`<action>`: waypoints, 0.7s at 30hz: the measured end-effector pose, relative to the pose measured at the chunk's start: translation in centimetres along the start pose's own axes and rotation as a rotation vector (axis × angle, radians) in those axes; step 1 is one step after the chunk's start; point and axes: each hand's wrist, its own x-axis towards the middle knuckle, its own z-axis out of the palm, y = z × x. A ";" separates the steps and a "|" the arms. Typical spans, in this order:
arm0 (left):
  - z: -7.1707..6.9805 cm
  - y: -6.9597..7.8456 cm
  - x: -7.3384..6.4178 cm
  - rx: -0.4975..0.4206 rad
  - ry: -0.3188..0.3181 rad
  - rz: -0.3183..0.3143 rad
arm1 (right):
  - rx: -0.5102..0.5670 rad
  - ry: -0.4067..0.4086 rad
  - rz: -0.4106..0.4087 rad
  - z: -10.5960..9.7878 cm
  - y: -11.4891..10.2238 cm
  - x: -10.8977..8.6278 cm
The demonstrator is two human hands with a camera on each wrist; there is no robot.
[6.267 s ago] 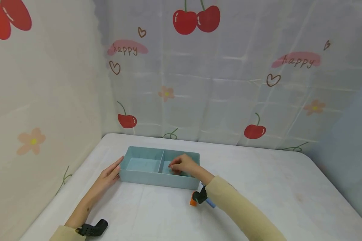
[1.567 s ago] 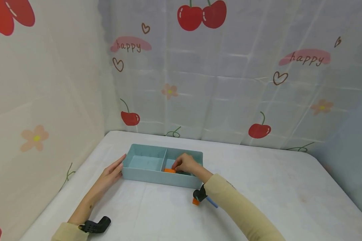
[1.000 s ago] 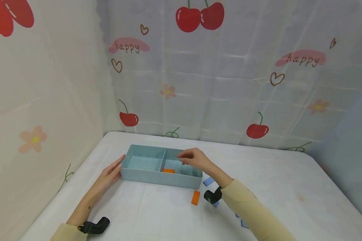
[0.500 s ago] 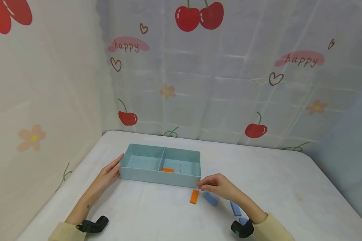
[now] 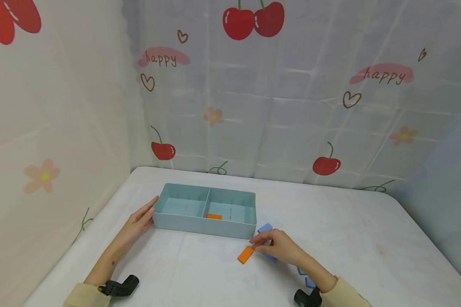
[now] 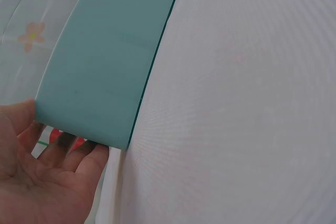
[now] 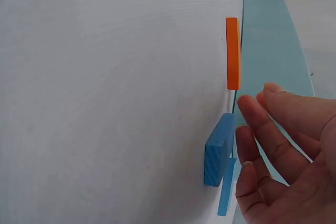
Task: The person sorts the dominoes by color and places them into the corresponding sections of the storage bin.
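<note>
A light-blue two-compartment box [image 5: 203,226] stands on the table. My left hand [image 5: 136,226] rests extended fingers against its left end; in the left wrist view the thumb lies at the rim corner. In the right compartment lies an orange block [image 5: 214,217] by the divider. Another orange block [image 5: 245,255] is on the table before the box's right front corner. Right beside it are the fingertips of my right hand [image 5: 282,247], loosely bent with nothing between them. The right wrist view shows blue blocks [image 7: 219,150] below these fingers; the hand partly covers them in the head view.
One blue block [image 5: 265,227] lies by the box's right end. More blue blocks [image 5: 310,282] sit near the right forearm, partly hidden by it. A cherry-print curtain [image 5: 253,106] hangs behind and left of the white table [image 5: 184,273].
An orange block has come to lie in the right compartment. My right hand has left the box for the table, and the orange block there has turned slightly. The left hand stays put.
</note>
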 end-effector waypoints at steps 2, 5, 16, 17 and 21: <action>0.0 0.0 0.0 0.000 0.000 0.004 | -0.047 0.011 -0.025 0.2 0.0 0.2; -0.1 0.0 0.0 0.007 -0.006 0.014 | -0.089 0.005 -0.065 0.6 0.1 0.5; 0.0 -0.2 -0.1 0.014 -0.011 0.023 | -0.125 0.003 -0.082 1.1 -0.1 0.7; 0.0 -0.2 -0.1 0.013 -0.012 0.023 | -0.123 0.002 -0.078 1.1 -0.2 0.7; 0.0 -0.1 -0.1 0.012 -0.007 0.019 | -0.105 -0.002 -0.073 1.0 -0.3 0.6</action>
